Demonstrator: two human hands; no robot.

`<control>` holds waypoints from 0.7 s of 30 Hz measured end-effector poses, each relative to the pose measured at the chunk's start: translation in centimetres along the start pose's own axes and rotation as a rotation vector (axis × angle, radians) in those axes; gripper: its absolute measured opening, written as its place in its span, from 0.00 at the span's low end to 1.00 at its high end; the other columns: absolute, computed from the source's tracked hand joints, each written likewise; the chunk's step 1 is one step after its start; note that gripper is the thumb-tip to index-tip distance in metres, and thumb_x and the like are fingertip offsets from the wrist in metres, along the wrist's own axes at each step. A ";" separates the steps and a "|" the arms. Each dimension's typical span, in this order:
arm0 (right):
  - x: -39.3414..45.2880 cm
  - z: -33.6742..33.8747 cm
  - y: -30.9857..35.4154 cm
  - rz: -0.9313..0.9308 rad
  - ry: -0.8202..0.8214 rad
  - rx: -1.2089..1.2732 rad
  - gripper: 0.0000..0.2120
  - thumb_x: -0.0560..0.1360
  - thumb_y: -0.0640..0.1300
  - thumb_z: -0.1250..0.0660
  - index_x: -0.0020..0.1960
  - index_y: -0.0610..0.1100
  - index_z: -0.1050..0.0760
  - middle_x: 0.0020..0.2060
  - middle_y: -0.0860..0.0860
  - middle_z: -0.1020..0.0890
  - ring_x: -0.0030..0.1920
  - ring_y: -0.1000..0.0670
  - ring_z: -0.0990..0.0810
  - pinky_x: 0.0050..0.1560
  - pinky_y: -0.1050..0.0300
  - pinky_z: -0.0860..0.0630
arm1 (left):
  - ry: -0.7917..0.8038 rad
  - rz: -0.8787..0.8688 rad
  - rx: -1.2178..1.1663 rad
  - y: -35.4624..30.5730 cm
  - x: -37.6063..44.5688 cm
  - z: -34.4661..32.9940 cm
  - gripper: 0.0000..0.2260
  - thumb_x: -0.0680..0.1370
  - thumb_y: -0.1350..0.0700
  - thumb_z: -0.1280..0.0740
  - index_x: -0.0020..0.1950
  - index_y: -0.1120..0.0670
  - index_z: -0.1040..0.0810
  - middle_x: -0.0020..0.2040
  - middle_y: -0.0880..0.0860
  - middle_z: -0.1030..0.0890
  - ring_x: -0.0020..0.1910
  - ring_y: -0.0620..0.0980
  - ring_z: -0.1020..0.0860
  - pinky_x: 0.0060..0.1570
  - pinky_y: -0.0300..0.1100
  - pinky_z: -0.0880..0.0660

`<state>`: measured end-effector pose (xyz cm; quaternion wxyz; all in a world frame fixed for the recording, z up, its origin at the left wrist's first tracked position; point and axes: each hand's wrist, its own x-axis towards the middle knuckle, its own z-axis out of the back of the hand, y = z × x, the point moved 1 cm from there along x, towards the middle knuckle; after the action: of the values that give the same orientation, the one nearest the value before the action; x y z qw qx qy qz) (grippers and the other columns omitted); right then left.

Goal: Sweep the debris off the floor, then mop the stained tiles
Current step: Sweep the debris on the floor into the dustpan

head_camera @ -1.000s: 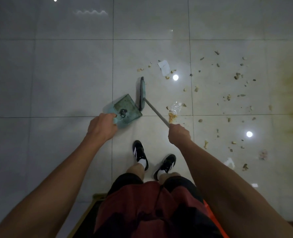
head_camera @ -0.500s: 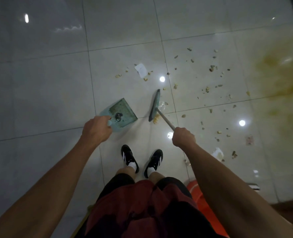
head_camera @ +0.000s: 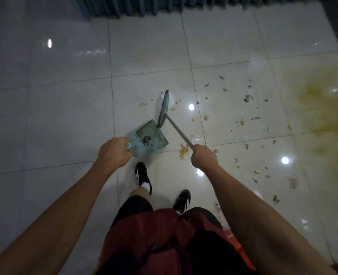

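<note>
My left hand grips the handle of a teal dustpan that lies flat on the tiles, with a dark bit of rubbish inside. My right hand grips the grey handle of a teal broom. The broom head stands just beyond the pan's far corner, partly over a white paper scrap. Small yellowish crumbs and a clear wrapper lie right of the pan. More debris is scattered to the right. A broad yellow stain covers the far-right tiles.
My two black shoes stand just behind the dustpan. A teal curtain hangs along the far edge of the floor. An orange object shows at my lower right. A pinkish scrap lies on the right tiles.
The broom head has swung left and away from me, from beside the wrapper to the paper scrap by the pan's far corner. The view has tilted up, showing the curtain.
</note>
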<state>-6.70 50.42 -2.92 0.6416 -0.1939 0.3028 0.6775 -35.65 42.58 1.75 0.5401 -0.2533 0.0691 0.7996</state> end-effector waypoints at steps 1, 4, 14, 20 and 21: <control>0.9 0.4 1.0 0.005 0.008 0.008 0.14 0.80 0.41 0.40 0.65 0.43 0.27 0.53 0.46 0.19 0.52 0.43 0.18 0.49 0.49 0.22 | -0.001 0.009 -0.009 0.8 0.6 0.6 0.11 0.73 0.55 0.34 0.53 0.48 0.18 0.46 0.56 0.18 0.42 0.59 0.19 0.40 0.44 0.24; 4.1 1.5 4.7 0.032 0.012 0.005 0.14 0.81 0.42 0.39 0.66 0.42 0.27 0.55 0.45 0.19 0.53 0.42 0.18 0.50 0.49 0.22 | -0.012 0.048 -0.029 3.9 3.0 2.4 0.06 0.73 0.56 0.35 0.47 0.48 0.20 0.43 0.55 0.19 0.36 0.57 0.23 0.35 0.42 0.29; 16.4 4.0 23.7 0.056 0.075 0.070 0.15 0.81 0.45 0.40 0.65 0.41 0.27 0.57 0.41 0.20 0.55 0.40 0.19 0.56 0.47 0.20 | -0.016 0.100 -0.049 17.8 16.7 9.0 0.15 0.74 0.56 0.36 0.58 0.47 0.19 0.47 0.57 0.17 0.42 0.59 0.19 0.37 0.43 0.28; 21.0 4.6 32.2 -0.015 0.137 0.173 0.15 0.81 0.45 0.40 0.65 0.40 0.26 0.56 0.41 0.20 0.53 0.39 0.17 0.54 0.42 0.18 | 0.045 0.078 -0.039 22.8 22.7 12.4 0.13 0.74 0.54 0.35 0.58 0.47 0.20 0.45 0.56 0.18 0.41 0.59 0.19 0.41 0.45 0.22; 21.4 4.7 33.1 -0.023 0.146 0.165 0.15 0.81 0.45 0.41 0.65 0.41 0.27 0.56 0.41 0.20 0.53 0.39 0.17 0.54 0.42 0.18 | 0.056 0.076 -0.037 23.2 23.5 12.9 0.13 0.74 0.55 0.35 0.57 0.47 0.20 0.45 0.56 0.18 0.41 0.58 0.19 0.41 0.45 0.22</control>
<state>-40.93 69.83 -8.06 0.6393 -0.1926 0.4015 0.6270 -67.51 57.62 -2.15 0.5025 -0.2828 0.0790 0.8132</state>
